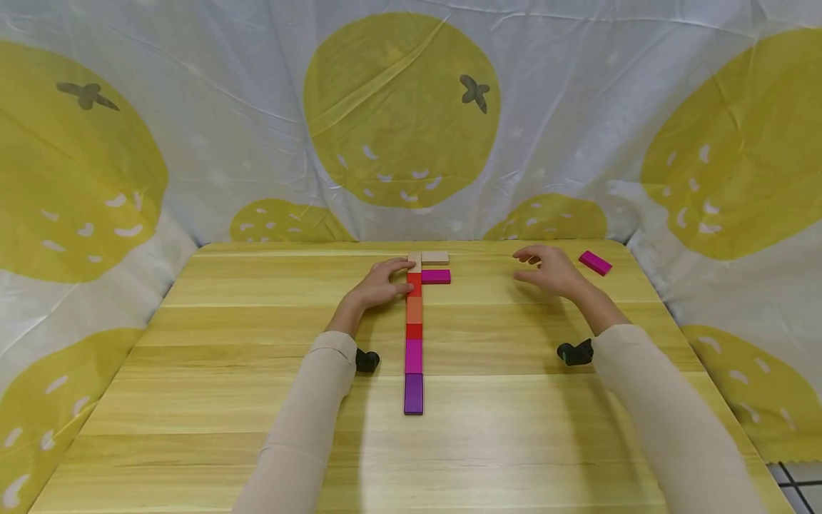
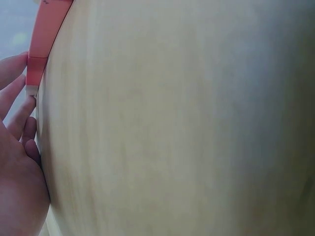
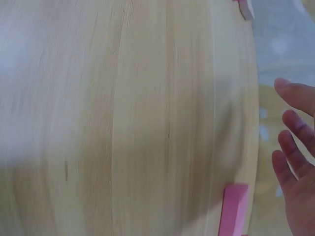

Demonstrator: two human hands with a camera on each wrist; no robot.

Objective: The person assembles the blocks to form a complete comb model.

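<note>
Down the middle of the table runs a straight row of several flat blocks. From the near end it goes purple block (image 1: pixel 414 395), magenta block (image 1: pixel 414 355), dark red block (image 1: pixel 414 331), orange block (image 1: pixel 414 310), red block (image 1: pixel 416 282) and pale block (image 1: pixel 414 258). My left hand (image 1: pixel 379 284) lies at the row's far left side, fingertips touching the pale and red blocks. Beside the row's far end, to the right, are another pale block (image 1: pixel 435 258) and a magenta block (image 1: pixel 437 277). My right hand (image 1: pixel 549 271) hovers over the table with loosely bent fingers, holding nothing.
A loose magenta block (image 1: pixel 595 263) lies near the far right corner of the wooden table (image 1: pixel 225 400). A white cloth (image 1: pixel 552 128) with yellow fruit prints hangs behind and at both sides. Black devices sit at both wrists.
</note>
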